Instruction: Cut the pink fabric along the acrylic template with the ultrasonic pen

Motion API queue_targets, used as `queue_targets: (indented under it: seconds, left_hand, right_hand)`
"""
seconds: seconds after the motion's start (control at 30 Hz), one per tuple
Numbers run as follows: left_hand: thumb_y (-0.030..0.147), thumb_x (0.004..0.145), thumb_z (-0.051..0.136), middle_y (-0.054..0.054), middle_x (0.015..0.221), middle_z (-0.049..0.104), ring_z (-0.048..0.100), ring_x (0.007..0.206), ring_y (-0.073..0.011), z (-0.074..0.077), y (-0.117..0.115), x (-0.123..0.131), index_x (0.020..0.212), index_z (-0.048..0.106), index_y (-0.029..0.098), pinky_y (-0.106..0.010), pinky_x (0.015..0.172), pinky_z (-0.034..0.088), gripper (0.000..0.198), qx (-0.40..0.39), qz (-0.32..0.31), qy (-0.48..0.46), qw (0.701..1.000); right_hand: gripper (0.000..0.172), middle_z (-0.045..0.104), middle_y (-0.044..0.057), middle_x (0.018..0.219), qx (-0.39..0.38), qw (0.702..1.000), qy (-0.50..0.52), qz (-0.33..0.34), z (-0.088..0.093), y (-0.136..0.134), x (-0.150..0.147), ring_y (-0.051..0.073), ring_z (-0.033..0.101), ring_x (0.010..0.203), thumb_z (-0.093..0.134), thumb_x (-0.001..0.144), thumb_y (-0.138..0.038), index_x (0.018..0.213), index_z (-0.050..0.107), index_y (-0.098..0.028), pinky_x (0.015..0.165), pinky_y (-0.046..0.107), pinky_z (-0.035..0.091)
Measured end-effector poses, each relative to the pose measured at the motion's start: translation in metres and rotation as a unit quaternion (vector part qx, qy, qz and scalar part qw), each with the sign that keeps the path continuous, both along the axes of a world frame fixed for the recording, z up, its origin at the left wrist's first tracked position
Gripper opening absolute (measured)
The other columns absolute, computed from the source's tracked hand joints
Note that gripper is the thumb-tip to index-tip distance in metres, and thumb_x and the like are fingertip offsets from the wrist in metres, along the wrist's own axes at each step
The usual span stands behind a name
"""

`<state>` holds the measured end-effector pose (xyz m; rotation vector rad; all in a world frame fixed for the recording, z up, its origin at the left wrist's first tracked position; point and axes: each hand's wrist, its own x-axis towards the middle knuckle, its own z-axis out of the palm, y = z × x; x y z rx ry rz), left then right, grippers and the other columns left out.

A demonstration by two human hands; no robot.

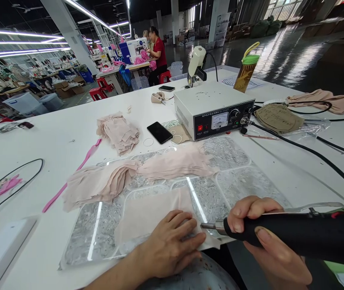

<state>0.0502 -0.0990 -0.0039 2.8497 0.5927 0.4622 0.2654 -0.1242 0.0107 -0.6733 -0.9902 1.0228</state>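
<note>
In the head-camera view, a thin, pale-pink fabric sheet (150, 209) is spread on a glossy, grey marbled mat (238, 185) upon a white table (60, 141). Its right part is covered by the left hand (173, 243), whose fingers are laid flat and loosely spread, with nothing gripped. A black, cylindrical handheld tool (305, 235) is grasped by the curled fingers of the right hand (268, 235). The tool's long axis is laid sideways, its slim metal tip (210, 226) pointed left, at the sheet's right edge, just beside the left fingertips; whether cloth is touched cannot be told.
</note>
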Motion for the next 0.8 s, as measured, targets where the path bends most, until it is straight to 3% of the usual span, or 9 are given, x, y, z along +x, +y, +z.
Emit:
queue_targets:
  seconds: [0.3, 0.57, 0.8]
  left_hand:
    - [0.035, 0.096, 0.048, -0.009, 0.104, 0.058, 0.051, 0.107, -0.0240, -0.001, -0.001, 0.001, 0.117, 0.055, 0.017, -0.039, 0.096, 0.041, 0.029, -0.005, 0.000, -0.003, 1.000]
    - [0.035, 0.096, 0.048, -0.009, 0.104, 0.057, 0.050, 0.107, -0.0243, -0.002, -0.001, 0.001, 0.116, 0.056, 0.017, -0.039, 0.096, 0.041, 0.028, -0.007, 0.001, -0.006, 1.000]
    - [0.035, 0.095, 0.049, -0.010, 0.107, 0.058, 0.052, 0.109, -0.0245, -0.002, -0.003, 0.000, 0.118, 0.055, 0.018, -0.040, 0.097, 0.042, 0.029, -0.007, -0.001, -0.013, 1.000]
  right_hand:
    - [0.007, 0.052, 0.003, 0.078, -0.004, 1.000, 0.016, 0.004, -0.005, -0.012, 0.012, 0.014, 0.053, 0.059, 0.058, 0.084, -0.028, 0.089, 0.060, -0.025, 0.052, 0.032, 0.052]
    - [0.006, 0.053, 0.002, 0.075, -0.006, 1.000, 0.005, -0.002, 0.004, -0.011, 0.009, 0.013, 0.056, 0.056, 0.062, 0.082, -0.030, 0.085, 0.061, -0.025, 0.051, 0.031, 0.053]
    - [0.006, 0.053, 0.002, 0.076, -0.009, 1.000, 0.027, -0.012, -0.002, -0.012, 0.008, 0.014, 0.054, 0.058, 0.060, 0.082, -0.028, 0.086, 0.060, -0.024, 0.052, 0.032, 0.051]
